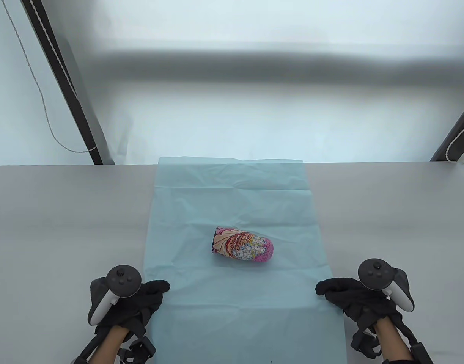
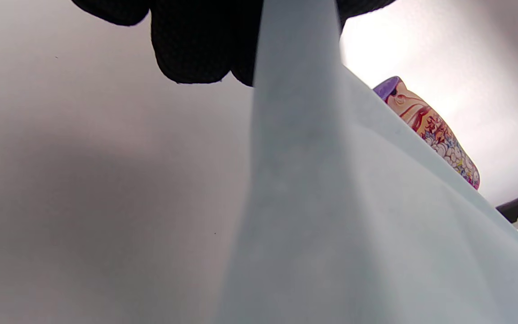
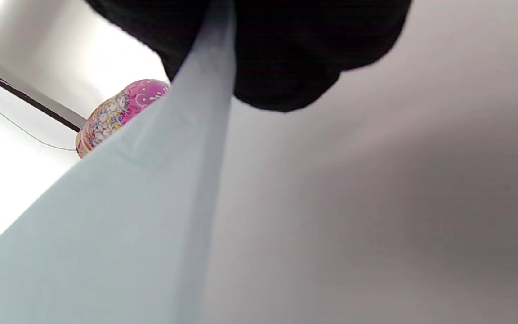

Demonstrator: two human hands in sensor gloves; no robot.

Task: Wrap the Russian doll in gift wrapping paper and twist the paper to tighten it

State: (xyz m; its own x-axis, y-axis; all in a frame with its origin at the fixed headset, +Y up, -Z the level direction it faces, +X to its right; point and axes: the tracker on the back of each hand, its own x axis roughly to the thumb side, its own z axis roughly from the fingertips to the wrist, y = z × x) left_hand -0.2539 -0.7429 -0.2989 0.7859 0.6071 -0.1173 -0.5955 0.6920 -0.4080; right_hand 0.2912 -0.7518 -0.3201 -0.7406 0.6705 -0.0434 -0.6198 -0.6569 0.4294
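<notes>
While the doll [image 1: 242, 245] lies on its side in the middle of the blue paper [image 1: 201, 197] on the worktop [image 1: 65, 212], the left hand [image 1: 142, 299] pinches the paper's left edge and the right hand [image 1: 347, 294] pinches its right edge. Gloves hide the fingertips, and the paper's near end is cut off.

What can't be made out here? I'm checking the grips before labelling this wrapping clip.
- Table view: fingertips of the left hand and right hand on the blue tissue paper, hidden under the knuckles and trackers.
- Table view: the paper's near edge, cut off by the frame's bottom.
- Both wrist views: lower side of the Russian doll, hidden by lifted paper.
</notes>
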